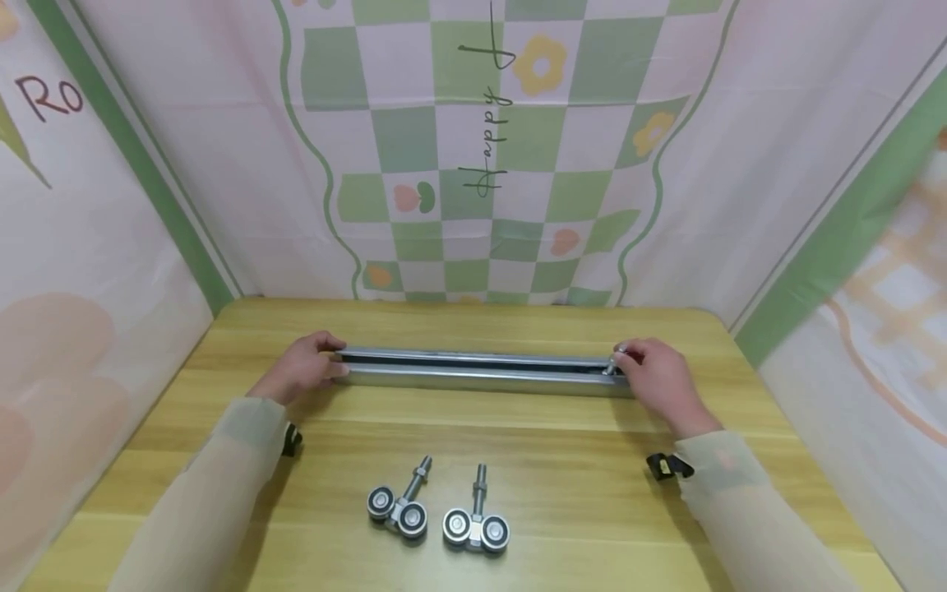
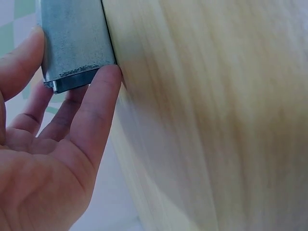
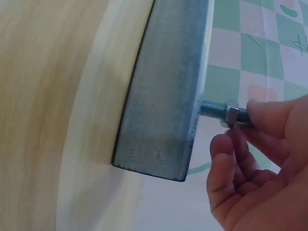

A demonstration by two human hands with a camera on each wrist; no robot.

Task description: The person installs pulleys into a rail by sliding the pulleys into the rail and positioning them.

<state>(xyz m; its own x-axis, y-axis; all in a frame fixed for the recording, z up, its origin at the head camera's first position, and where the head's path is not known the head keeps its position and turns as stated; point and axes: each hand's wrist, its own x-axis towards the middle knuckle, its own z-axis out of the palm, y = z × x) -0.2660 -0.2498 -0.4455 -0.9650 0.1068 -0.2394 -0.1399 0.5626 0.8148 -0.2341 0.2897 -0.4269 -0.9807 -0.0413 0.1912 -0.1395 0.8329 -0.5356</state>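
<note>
We've got our left hand (image 1: 299,366) pinching one end of the metal rail (image 1: 473,380), seemingly steadying it open side up on the table (image 1: 577,469); our right hand (image 1: 658,378) grips the bolt (image 3: 214,109) poking out near the other, probably for control, two roller trolleys (image 1: 476,531) nearer us.

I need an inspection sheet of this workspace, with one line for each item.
Surface: pale yellow-brown wooden table.
Job's things: long grey metal channel rail; silver metal bolt with nut, protruding from the rail's slot near its right end; silver twin-wheeled metal roller and matching second roller, lying nearer the viewer.
Clutter: nothing seen.
Hands: left hand grips the rail's left end; right hand pinches the bolt.
Cables: nothing seen.
Surroundings: white sheet printed with green checks and flowers.
</note>
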